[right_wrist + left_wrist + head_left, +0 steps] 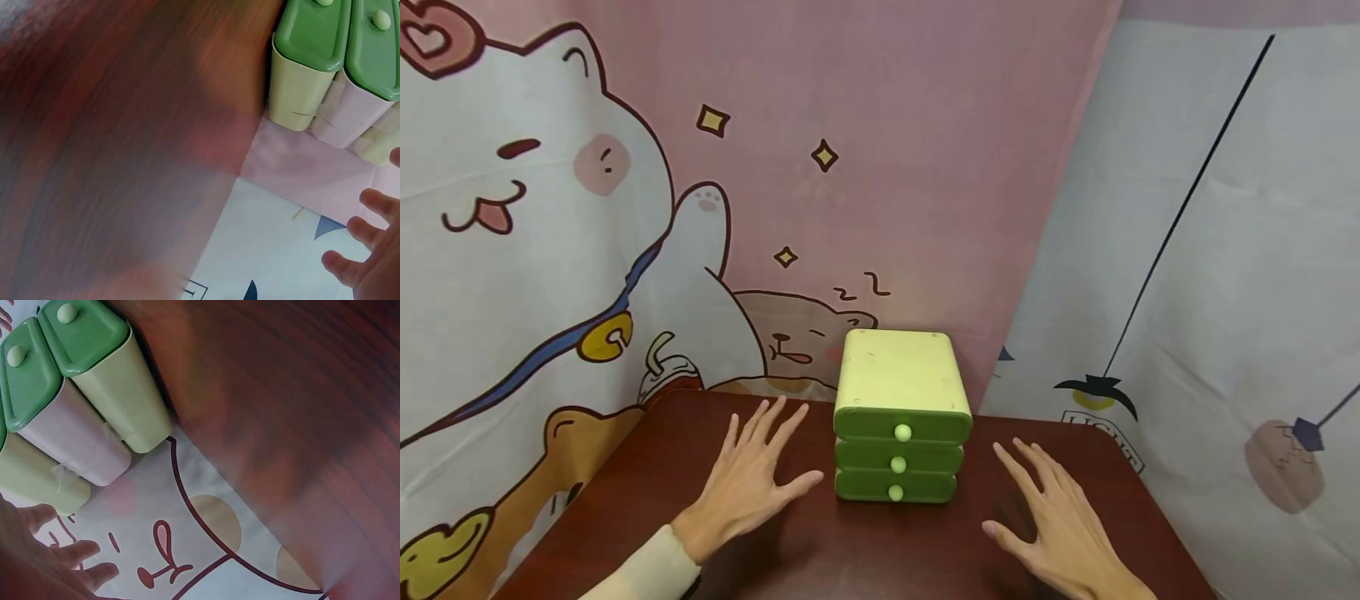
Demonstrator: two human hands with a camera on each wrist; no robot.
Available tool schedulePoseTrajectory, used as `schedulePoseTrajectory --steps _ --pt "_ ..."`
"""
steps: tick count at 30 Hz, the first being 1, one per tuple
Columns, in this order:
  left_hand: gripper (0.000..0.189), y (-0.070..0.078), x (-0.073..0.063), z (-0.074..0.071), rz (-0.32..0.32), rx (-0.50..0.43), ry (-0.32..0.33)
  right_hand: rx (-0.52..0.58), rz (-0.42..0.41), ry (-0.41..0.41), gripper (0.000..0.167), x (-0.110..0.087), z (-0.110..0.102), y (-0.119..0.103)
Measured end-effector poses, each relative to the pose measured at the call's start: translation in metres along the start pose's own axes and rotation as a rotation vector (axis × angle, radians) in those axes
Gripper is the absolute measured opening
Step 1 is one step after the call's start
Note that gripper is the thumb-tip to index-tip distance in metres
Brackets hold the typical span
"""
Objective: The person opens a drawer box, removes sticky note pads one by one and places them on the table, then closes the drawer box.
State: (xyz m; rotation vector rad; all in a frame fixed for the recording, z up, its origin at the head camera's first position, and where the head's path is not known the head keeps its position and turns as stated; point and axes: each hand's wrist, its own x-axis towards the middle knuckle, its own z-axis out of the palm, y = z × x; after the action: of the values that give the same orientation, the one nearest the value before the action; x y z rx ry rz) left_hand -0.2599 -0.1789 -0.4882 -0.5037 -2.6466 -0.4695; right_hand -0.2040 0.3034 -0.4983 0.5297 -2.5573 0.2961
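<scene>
A small three-drawer box [901, 371] with a pale yellow top stands at the back middle of the table. Its green drawer fronts, each with a round pale knob [902, 432], are all closed. To the box's left my left hand [748, 475] hovers with fingers spread, holding nothing. My right hand [1060, 521] is held to the right of the box, fingers extended, also with nothing in it. Neither hand touches the box. In the left wrist view the drawer box [119, 387] shows its side, a pink tier between two yellow ones; the right wrist view shows its other side.
Beneath the hands lies a dark red-brown wooden table [865, 554]. Right behind it hangs a cloth curtain [955, 167] printed with cartoon animals, and it also runs along the left and right sides. Clear tape [65, 475] sticks to the box's side.
</scene>
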Motion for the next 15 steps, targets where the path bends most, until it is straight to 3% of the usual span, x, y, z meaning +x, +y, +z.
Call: schedulePoseTrajectory --steps 6,15 --pt "0.100 0.003 0.005 0.000 0.017 -0.018 0.006 0.015 0.015 -0.008 0.106 0.003 -0.002 -0.002" --pt "0.098 0.011 0.014 0.001 0.055 -0.055 0.048 0.037 0.002 0.070 0.103 0.007 -0.009 -0.008"
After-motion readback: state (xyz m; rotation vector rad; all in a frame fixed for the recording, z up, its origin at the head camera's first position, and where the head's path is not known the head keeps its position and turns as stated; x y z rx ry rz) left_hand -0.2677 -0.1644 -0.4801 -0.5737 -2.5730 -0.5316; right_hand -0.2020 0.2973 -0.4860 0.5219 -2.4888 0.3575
